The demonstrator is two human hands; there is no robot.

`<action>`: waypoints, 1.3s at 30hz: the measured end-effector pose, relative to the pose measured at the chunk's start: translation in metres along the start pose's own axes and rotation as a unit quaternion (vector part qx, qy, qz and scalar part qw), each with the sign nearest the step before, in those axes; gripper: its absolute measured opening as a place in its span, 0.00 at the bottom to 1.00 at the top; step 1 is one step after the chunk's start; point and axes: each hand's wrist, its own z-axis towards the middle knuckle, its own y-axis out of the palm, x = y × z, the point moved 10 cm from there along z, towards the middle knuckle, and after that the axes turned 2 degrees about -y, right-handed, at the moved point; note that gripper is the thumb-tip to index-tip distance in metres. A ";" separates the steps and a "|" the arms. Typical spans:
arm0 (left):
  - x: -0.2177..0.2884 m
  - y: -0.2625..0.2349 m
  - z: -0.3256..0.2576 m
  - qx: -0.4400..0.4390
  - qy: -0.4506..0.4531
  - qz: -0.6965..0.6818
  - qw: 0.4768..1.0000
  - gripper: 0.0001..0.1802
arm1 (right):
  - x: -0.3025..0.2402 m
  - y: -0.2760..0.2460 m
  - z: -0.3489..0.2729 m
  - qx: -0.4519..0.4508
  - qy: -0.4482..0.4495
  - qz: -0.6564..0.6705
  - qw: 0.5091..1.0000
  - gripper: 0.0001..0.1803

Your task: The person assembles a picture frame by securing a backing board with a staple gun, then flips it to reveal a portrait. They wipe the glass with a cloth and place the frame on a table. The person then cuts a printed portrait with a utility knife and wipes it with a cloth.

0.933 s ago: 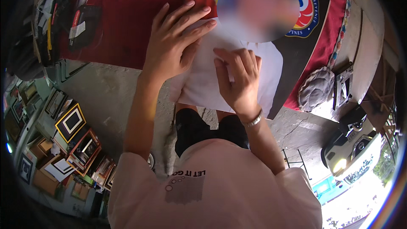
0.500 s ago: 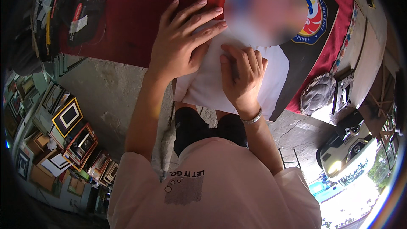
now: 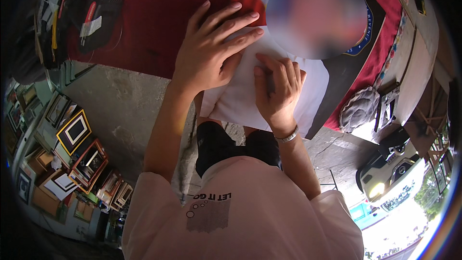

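A large printed portrait poster [image 3: 315, 79] lies on a table covered in dark red cloth [image 3: 159, 19], its near edge reaching the table's front. My left hand [image 3: 211, 50] rests over the poster's left edge, palm down, with its fingers stretched out and spread. Close by on the right, my right hand [image 3: 279, 89] is on the white shirt area of the print. Its fingers are curled and drawn in near the thumb. Whatever they pinch, if anything, cannot be made out. A metal-banded watch [image 3: 288, 135] circles the right wrist.
Toward the table's left lies a black tool or pouch with a red label [image 3: 94, 24], beside cables and tools. A grey round cloth item [image 3: 360, 109] sits at the right edge. Picture frames [image 3: 73, 131] are stacked lower left; a white vehicle [image 3: 392, 171] stands lower right.
The whole view has shifted slightly, so table, poster and both hands appear a little to the right and lower. My hands keep nearly the same place on the poster.
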 end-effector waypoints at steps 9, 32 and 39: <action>-0.001 0.000 -0.002 0.009 -0.003 -0.016 1.000 0.28 | 0.001 -0.001 -0.004 0.003 -0.006 0.024 1.000 0.13; -0.003 0.001 -0.003 0.006 -0.002 -0.023 1.000 0.29 | -0.002 0.000 -0.002 0.009 -0.011 -0.005 1.000 0.14; -0.003 0.001 -0.003 0.007 -0.004 -0.024 1.000 0.29 | 0.001 0.000 -0.004 0.013 -0.013 0.020 1.000 0.13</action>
